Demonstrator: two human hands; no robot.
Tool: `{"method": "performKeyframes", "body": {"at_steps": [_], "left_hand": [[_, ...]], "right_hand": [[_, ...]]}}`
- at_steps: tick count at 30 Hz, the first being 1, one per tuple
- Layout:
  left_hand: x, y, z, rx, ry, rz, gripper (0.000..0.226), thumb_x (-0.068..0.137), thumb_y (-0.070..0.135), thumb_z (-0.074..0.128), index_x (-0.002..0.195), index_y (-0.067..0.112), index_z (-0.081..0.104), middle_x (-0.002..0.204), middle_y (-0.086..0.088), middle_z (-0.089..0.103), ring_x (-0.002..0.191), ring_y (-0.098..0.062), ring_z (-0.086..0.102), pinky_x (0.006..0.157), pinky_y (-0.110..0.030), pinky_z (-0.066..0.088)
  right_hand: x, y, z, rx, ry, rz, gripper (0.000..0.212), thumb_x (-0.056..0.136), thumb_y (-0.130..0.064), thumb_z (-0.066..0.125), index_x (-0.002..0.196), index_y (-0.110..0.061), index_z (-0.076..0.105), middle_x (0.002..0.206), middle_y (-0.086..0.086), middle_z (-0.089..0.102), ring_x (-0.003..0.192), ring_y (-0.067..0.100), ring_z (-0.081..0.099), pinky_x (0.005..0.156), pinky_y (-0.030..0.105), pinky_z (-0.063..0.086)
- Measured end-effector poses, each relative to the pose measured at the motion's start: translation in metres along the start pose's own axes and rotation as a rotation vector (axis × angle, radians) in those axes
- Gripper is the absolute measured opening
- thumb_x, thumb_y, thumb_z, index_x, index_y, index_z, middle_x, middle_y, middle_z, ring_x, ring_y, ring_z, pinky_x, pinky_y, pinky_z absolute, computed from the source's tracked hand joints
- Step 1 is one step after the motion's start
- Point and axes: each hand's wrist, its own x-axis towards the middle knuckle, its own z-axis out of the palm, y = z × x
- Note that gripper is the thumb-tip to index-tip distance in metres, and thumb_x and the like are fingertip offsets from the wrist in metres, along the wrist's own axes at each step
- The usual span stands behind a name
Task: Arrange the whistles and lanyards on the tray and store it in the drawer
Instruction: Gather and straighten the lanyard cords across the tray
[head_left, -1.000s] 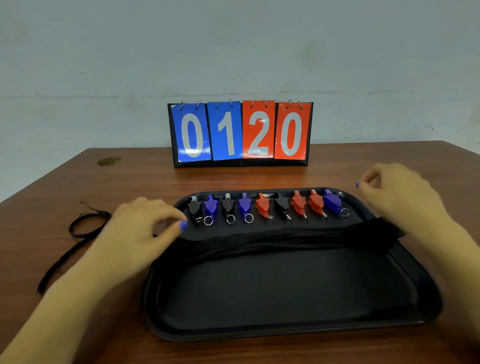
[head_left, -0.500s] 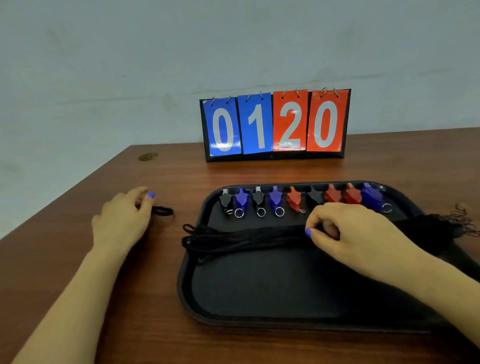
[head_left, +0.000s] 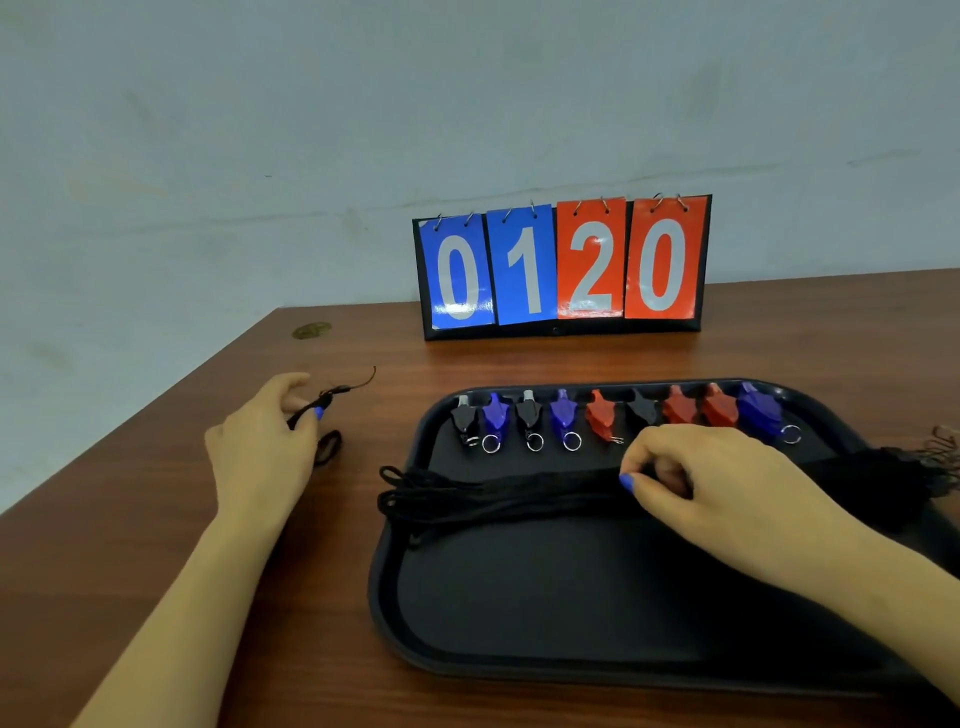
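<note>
A black tray (head_left: 395, 613) is set on the brown bench (head_left: 156, 519), toward its right side. Along the tray's far edge a row of whistles (head_left: 618, 415) is laid out side by side: black, blue, black, blue, red, black, red, red, blue, several with small metal rings at the near end. Just in front of that row a bundle of black lanyards (head_left: 493, 493) is stretched across the tray from its left edge to beyond its right edge. The bundle is pinched near its middle by the right hand (head_left: 727, 493), whose grip is closed with fingers curled and thumb pressed to the cords. A single loose lanyard (head_left: 327, 410) is held at the bench's left side, left of the tray, by the left hand (head_left: 260, 452), with fingers curled round the cord. A flip scoreboard (head_left: 563, 270) reading 0120 is stood near the bench's far edge.
</note>
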Motion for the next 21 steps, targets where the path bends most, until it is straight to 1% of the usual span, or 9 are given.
{"method": "performKeyframes", "body": {"at_steps": [2,4,7,10,12,14,17,20,21], "left_hand": [[-0.005,0.013,-0.005,-0.12,0.016,0.074,0.035,0.088,0.011,0.056,0.121,0.022,0.056,0.092,0.007,0.061,0.071,-0.014,0.056,0.081,-0.041,0.05],[-0.013,0.031,-0.01,-0.268,-0.016,0.162,0.035,0.087,0.005,0.058,0.118,0.021,0.058,0.094,0.009,0.061,0.082,-0.004,0.056,0.082,-0.027,0.049],[-0.031,0.056,-0.013,-0.375,-0.097,0.382,0.035,0.085,0.004,0.062,0.112,0.027,0.061,0.091,0.024,0.059,0.088,0.01,0.055,0.08,-0.002,0.039],[-0.051,0.074,-0.008,-0.372,-0.156,0.561,0.029,0.085,0.027,0.055,0.11,0.04,0.055,0.102,0.026,0.059,0.096,0.008,0.052,0.084,-0.005,0.034],[-0.062,0.083,-0.004,-0.37,-0.183,0.667,0.029,0.084,0.03,0.049,0.11,0.04,0.053,0.103,0.032,0.056,0.096,0.014,0.045,0.086,-0.007,0.032],[-0.07,0.088,-0.001,-0.35,-0.216,0.77,0.028,0.085,0.028,0.048,0.111,0.037,0.051,0.103,0.027,0.055,0.098,0.015,0.041,0.086,-0.007,0.031],[-0.074,0.089,0.002,-0.342,-0.269,0.836,0.028,0.086,0.024,0.048,0.111,0.035,0.05,0.106,0.02,0.052,0.1,0.011,0.041,0.087,-0.008,0.031],[-0.075,0.089,0.001,-0.364,-0.307,0.834,0.028,0.086,0.024,0.047,0.111,0.037,0.05,0.106,0.019,0.054,0.099,0.008,0.045,0.086,-0.011,0.034],[-0.076,0.09,0.0,-0.364,-0.314,0.838,0.028,0.087,0.024,0.047,0.112,0.037,0.05,0.107,0.019,0.054,0.099,0.007,0.046,0.084,-0.012,0.035]], "right_hand": [[0.0,-0.001,-0.001,0.029,-0.005,-0.004,0.005,0.089,-0.038,0.052,0.09,-0.043,0.05,0.069,-0.012,0.053,0.068,0.002,0.052,0.06,0.015,0.041],[-0.001,-0.001,-0.001,0.055,-0.009,-0.016,0.017,0.089,-0.04,0.051,0.101,-0.049,0.043,0.075,-0.014,0.053,0.073,-0.001,0.053,0.06,0.014,0.041],[-0.002,0.001,0.002,0.043,0.055,-0.04,0.03,0.087,-0.043,0.05,0.113,-0.052,0.037,0.081,-0.017,0.052,0.09,-0.015,0.044,0.057,0.013,0.038],[-0.001,0.001,0.002,0.061,0.09,-0.038,0.036,0.084,-0.049,0.047,0.116,-0.051,0.032,0.085,-0.02,0.052,0.09,-0.02,0.043,0.057,0.013,0.04],[-0.001,-0.001,0.002,0.088,0.055,-0.061,0.044,0.077,-0.059,0.043,0.114,-0.062,0.021,0.091,-0.027,0.051,0.088,-0.021,0.044,0.059,0.012,0.042],[-0.001,-0.004,0.002,0.127,0.008,-0.082,0.048,0.072,-0.065,0.042,0.112,-0.069,0.015,0.095,-0.031,0.05,0.089,-0.013,0.048,0.064,0.013,0.045],[-0.003,-0.007,0.005,0.125,-0.041,-0.118,0.037,0.074,-0.065,0.042,0.11,-0.063,0.033,0.093,-0.03,0.051,0.094,-0.012,0.045,0.065,0.011,0.041],[-0.002,-0.01,0.005,0.145,-0.04,-0.135,0.007,0.084,-0.053,0.047,0.091,-0.052,0.047,0.085,-0.024,0.054,0.095,-0.011,0.045,0.066,0.01,0.038],[-0.002,-0.009,0.005,0.154,-0.042,-0.135,0.005,0.085,-0.052,0.047,0.087,-0.049,0.05,0.084,-0.021,0.056,0.095,-0.008,0.047,0.066,0.011,0.039]]}}
